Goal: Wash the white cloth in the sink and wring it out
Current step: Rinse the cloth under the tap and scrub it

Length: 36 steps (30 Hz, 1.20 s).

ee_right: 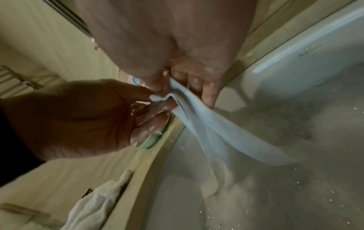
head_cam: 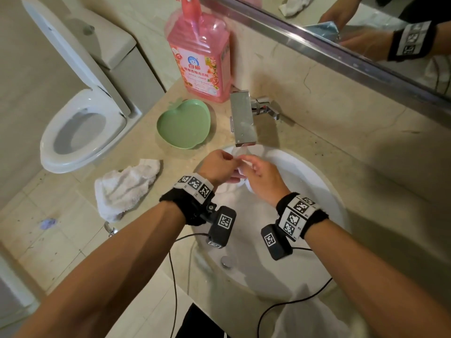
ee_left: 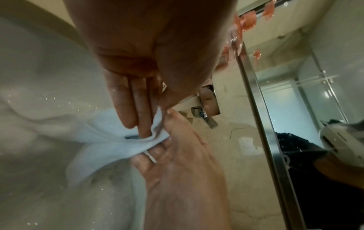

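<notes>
Over the round white sink, just under the faucet, both hands hold the thin white cloth. My left hand pinches its upper edge between thumb and fingers. My right hand pinches the same edge right beside it. In the left wrist view the cloth hangs from the left hand down into the basin, with the right hand below it. In the right wrist view the cloth trails wet from the right hand into the bowl. The hands hide most of its top edge.
A second, thicker white towel lies crumpled on the counter left of the sink. A green apple-shaped dish and a pink detergent bottle stand behind it. A toilet is at the far left, a mirror behind the faucet.
</notes>
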Available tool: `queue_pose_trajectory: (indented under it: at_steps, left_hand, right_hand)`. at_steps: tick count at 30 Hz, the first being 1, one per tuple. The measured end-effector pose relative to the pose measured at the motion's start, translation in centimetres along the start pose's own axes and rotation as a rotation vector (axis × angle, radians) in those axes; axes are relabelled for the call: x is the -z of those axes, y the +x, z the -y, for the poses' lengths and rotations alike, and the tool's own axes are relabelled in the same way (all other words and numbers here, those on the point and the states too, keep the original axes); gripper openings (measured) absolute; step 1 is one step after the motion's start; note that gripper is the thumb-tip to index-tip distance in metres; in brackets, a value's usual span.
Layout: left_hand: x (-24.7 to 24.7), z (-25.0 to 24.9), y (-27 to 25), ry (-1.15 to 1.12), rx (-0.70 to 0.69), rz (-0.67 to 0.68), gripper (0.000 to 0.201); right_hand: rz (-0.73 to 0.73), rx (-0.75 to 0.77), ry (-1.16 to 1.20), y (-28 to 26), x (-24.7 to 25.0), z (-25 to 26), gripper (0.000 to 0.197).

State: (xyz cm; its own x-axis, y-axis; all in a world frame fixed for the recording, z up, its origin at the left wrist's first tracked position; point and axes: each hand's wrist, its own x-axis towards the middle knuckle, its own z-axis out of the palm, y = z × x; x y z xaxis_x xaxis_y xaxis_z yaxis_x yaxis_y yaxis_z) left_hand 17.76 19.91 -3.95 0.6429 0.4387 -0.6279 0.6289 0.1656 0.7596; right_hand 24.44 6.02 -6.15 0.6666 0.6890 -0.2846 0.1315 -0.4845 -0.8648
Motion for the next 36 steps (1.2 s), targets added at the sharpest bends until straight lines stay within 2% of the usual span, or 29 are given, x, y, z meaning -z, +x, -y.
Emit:
queue_pose_trajectory:
  at_steps: [3,5,6,10,14,17,21,25,29,32,34,36]
  left_hand:
    - [-0.1,0.1,0.2,-0.022,0.044,-0.001,0.030]
    - [0.0,0.2,0.3,0.090,0.017,-0.045,0.044]
    - [0.1,0.2,0.2,0.116,-0.006,-0.051,0.043]
    - [0.9,0.1,0.0,0.194,-0.070,-0.033,0.025]
    - [2.0,-0.2,-0.6,0.177,-0.075,0.086,0.045]
    - [2.6,-1.5,-1.8,0.027,-0.082,0.166,0.033]
    - [4.1,-3.2,-3.1,-0.050,-0.179,0.134,0.018]
    - [5.5,-4.4,-3.7,0.030,-0.330,0.144,0.035]
    - [6.7,-4.1,-3.5,0.192,-0.397,0.224,0.051]
    - [6.7,-3.1,-2.8,0.284,-0.336,0.243,0.049]
    - [6.4,-2.0,-2.0,0.302,-0.274,0.241,0.041]
    - [5.7,-0.9,-1.3,0.264,-0.230,0.215,0.025]
  right_hand:
    - [0.044,0.074,-0.145,-0.5,-0.2,-0.4,0.060]
    - [-0.048,0.097,-0.218,-0.5,-0.1,-0.3,0.051]
    - [-0.089,0.110,-0.220,-0.5,0.0,-0.1,0.045]
    - [-0.108,0.145,-0.037,-0.5,1.1,0.9,0.037]
    - [-0.049,0.196,0.148,-1.0,2.7,3.7,0.043]
    - [-0.027,0.209,0.207,-1.0,3.6,5.4,0.037]
    - [-0.076,0.213,0.244,-0.7,5.2,6.7,0.035]
    - [-0.091,0.155,0.260,-0.5,6.3,7.5,0.039]
    - [-0.009,0.083,0.022,-0.5,7.0,7.0,0.042]
    - [0.053,-0.005,-0.143,-0.6,7.0,5.6,0.036]
    - [0.035,-0.052,-0.111,-0.5,6.6,4.5,0.021]
    - [-0.039,-0.104,-0.008,-0.2,6.2,3.4,0.019]
